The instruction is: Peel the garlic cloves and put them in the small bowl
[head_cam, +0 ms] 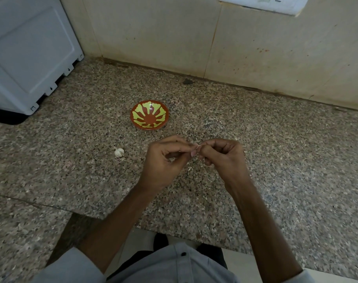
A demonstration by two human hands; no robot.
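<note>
Glossy glazed bowl (149,115) on speckled polished granite counter (276,160), matt tile wall (174,33)

The light is dim, soft, fairly even and warm-tinted. One small white glare streak marks the bowl (149,117). The left hand (163,162) and right hand (223,156) throw only faint, blurred shadows on the counter (276,150); a deep shadow lies under the appliance (27,58). The clove (196,147) pinched between them is too small to resolve. Wide-angle distortion bends the wall's (174,37) base line. The counter's lower right and the shirt (174,266) are smeared.
</note>
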